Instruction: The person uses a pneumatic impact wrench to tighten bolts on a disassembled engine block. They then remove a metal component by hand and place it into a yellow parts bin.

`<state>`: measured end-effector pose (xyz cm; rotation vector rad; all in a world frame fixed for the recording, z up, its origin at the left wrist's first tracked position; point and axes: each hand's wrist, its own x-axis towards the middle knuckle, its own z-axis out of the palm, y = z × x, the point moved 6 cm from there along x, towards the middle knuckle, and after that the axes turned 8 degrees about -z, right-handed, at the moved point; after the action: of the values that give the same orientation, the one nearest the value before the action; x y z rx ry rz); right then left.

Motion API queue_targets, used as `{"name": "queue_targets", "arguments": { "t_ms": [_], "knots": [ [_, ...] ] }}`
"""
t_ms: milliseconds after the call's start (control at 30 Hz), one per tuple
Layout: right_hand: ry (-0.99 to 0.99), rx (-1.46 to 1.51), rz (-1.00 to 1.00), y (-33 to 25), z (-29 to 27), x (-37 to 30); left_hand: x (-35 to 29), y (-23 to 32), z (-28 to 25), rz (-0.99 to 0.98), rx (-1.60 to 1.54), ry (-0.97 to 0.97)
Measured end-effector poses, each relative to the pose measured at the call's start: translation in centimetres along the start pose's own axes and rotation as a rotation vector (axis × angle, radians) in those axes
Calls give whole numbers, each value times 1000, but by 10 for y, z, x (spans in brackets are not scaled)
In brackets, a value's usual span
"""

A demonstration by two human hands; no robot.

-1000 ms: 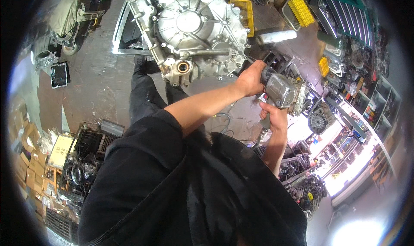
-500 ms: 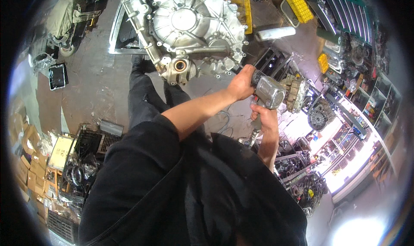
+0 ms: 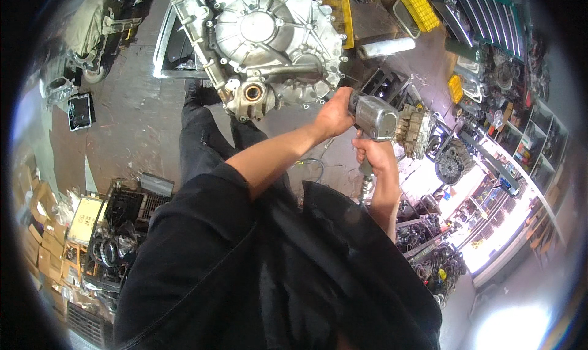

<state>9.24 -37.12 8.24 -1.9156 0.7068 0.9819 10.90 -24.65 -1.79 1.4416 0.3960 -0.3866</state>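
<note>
A large silver cast-metal gearbox housing [image 3: 257, 49], ribbed and ringed with bolts, fills the top middle of the view. Both my hands are on a grey impact wrench [image 3: 375, 117] at the housing's lower right edge. My left hand [image 3: 335, 112] wraps round the front of the tool, next to the housing's rim. Around the handle below the tool's body, my right hand [image 3: 375, 154] is closed, and a metal hose fitting hangs under it. The wrench points up and left at the housing's edge; its tip is mostly hidden behind my left hand.
Cardboard boxes [image 3: 52, 252] and black car parts pile up at the lower left. A black-rimmed tray [image 3: 81, 111] lies on the floor. Yellow crates [image 3: 421, 10] and a white roll [image 3: 387, 48] sit beyond the housing. Metal parts and shelving [image 3: 539, 129] crowd the right side.
Both hands and the impact wrench have shifted slightly up and to the left, closer to the housing's edge. The grip of each hand is unchanged.
</note>
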Motion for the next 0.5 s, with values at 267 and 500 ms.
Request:
{"name": "queue_targets", "arguments": {
  "t_ms": [267,500],
  "knots": [
    [52,34,-52,9,-5,-18,2,0,4,25,114,27],
    [105,195,-138,27,0,-23,2,4,3,102,207,-13]
  ]
}}
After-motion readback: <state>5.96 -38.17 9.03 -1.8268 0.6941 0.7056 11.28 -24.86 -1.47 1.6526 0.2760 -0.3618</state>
